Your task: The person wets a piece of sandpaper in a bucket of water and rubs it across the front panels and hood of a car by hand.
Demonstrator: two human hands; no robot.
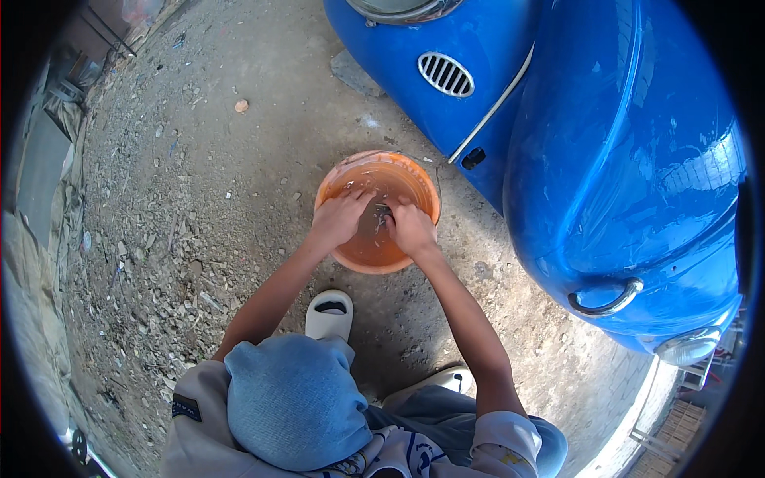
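Both my hands are over an orange bucket (369, 265) that holds murky water with small light flecks on it. My left hand (341, 217) reaches over the near left rim, its fingers stretched toward the middle of the water; I see nothing held in it. Across from it, my right hand (413, 228) comes over the right side with its fingers curled inward. A small dark thing (386, 210) shows at those fingertips, too small to name. The two hands are apart, and part of the fingertips is hard to see.
A glossy blue car (594, 143) fills the right side, close to the bucket, with a chrome bumper handle (607, 299) on it. Gravel (167, 271) covers the ground at left. A stone slab (355, 73) lies beyond the bucket. My pale slipper (329, 321) is just in front.
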